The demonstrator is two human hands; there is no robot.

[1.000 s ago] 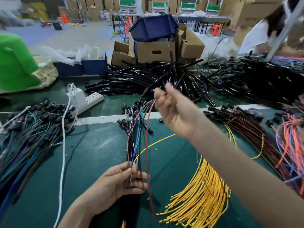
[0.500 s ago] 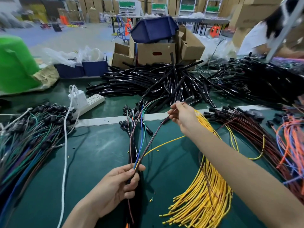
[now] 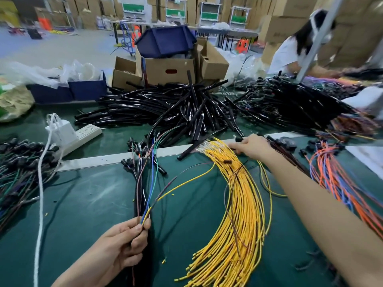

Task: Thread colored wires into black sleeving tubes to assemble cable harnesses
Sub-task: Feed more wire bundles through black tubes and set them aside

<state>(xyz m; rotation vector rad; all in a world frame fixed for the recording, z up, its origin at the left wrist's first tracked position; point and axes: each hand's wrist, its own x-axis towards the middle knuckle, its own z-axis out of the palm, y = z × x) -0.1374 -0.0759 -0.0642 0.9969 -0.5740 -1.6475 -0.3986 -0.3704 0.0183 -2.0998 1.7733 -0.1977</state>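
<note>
My left hand (image 3: 124, 241) pinches a thin bundle of wires (image 3: 152, 172) near the table's front: blue, yellow, brown and black strands that fan up to black connectors. My right hand (image 3: 251, 145) reaches far forward. Its thumb and forefinger close on the stripped top ends of the yellow wire bundle (image 3: 240, 206), which curves down the green mat. A short black sleeving tube (image 3: 187, 152) lies loose just left of those ends. A big heap of black sleeving tubes (image 3: 176, 108) lies behind the white strip.
Finished harnesses (image 3: 16, 172) pile up at the left. A power strip (image 3: 83, 133) with a white cord (image 3: 41, 183) sits beside them. Orange and blue wires (image 3: 331, 177) lie at the right. Cardboard boxes (image 3: 165, 69) stand behind, and another person (image 3: 290, 52) works at the far right.
My right hand let go of the wire it was drawing out of the held bundle and moved right and away to the yellow wire ends. My left hand keeps its hold, slightly lower.
</note>
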